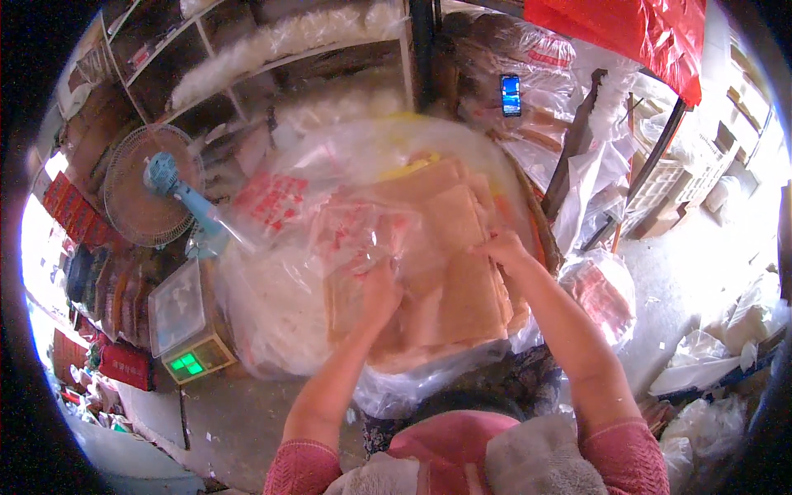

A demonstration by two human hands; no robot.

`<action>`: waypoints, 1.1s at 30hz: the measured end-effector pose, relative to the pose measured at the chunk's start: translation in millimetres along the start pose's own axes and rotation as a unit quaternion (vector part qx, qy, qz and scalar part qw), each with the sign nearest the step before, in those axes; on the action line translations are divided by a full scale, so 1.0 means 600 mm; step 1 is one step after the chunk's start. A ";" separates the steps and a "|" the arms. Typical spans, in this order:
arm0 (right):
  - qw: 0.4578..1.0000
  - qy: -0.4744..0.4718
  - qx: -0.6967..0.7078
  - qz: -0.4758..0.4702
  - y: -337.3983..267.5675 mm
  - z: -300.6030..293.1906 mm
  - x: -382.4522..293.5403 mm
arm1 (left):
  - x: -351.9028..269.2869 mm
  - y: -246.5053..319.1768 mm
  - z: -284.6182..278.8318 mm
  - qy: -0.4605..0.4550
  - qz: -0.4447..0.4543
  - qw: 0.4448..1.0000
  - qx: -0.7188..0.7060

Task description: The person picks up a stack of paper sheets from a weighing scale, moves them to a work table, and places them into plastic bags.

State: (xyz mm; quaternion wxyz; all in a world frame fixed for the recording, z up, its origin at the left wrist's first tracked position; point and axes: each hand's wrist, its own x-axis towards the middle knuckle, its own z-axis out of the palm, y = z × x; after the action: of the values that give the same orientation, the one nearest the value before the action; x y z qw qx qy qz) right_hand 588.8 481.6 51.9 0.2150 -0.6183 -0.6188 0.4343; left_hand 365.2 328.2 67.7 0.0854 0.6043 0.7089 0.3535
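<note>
My left hand [378, 289] is closed on the near edge of a clear plastic bag [346, 232] with red printing. The bag lies over the left part of a stack of thin brown sheets or flat bags [455, 291], and its film looks crumpled and shiny. At the stack's right edge is my right hand [508, 250], its fingertips touching the brown material; blur hides whether they pinch it. The stack's layers are uneven along the right and near sides. Beneath it, a broad work surface [275, 309] is covered in clear plastic film.
A blue fan [164, 173] stands at the left, behind a box-shaped device with a lit green display [187, 364]. A phone [510, 96] with its screen lit rests on wrapped bundles at the back. Red plastic sheeting [625, 37] hangs upper right. A bagged bundle [597, 297] sits right.
</note>
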 end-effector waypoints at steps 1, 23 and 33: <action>0.989 -0.058 0.132 0.042 -0.007 -0.007 -0.007 | -0.001 -0.002 -0.002 -0.006 -0.005 1.000 -0.022; 0.939 -0.107 0.154 -0.287 0.013 -0.099 -0.078 | 0.029 -0.068 0.123 0.102 0.150 0.980 -0.088; 0.964 -0.155 0.215 0.015 -0.025 -0.090 -0.119 | 0.083 -0.020 -0.001 -0.040 -0.114 0.966 -0.229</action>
State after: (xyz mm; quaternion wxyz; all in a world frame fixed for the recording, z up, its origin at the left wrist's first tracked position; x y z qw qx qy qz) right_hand 633.3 430.5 111.9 0.2374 -0.4922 -0.5274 0.6506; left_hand 342.6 373.4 76.3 0.2895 0.4976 0.6690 0.4701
